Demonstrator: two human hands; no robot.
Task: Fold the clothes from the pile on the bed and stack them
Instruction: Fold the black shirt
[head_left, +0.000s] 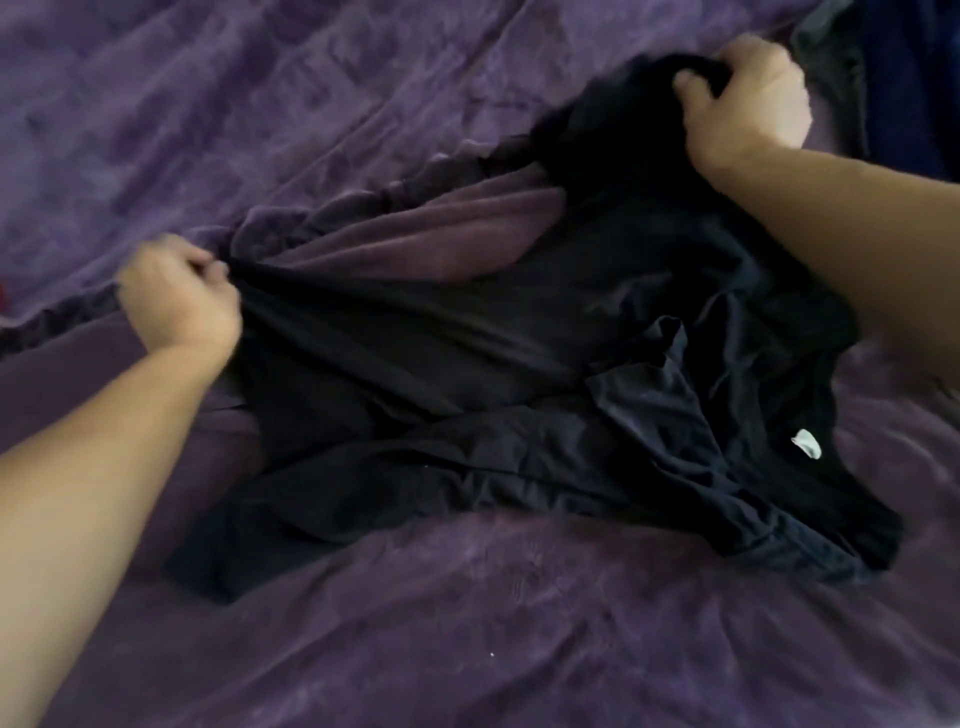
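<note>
A black garment (467, 374) lies crumpled across the middle of the bed, with a small white label (807, 446) showing near its right side. My left hand (179, 296) grips one edge of it at the left. At the upper right, my right hand (748, 98) clutches a bunched end of the same cloth. The fabric is stretched between both hands, and its lower part trails in folds toward me.
A purple blanket (260, 104) covers the bed, with a smoother purple sheet (441, 234) exposed beneath a turned-back ruffled edge. Dark clothes (904, 78) lie at the top right corner. A bit of red (2, 301) shows at the left edge.
</note>
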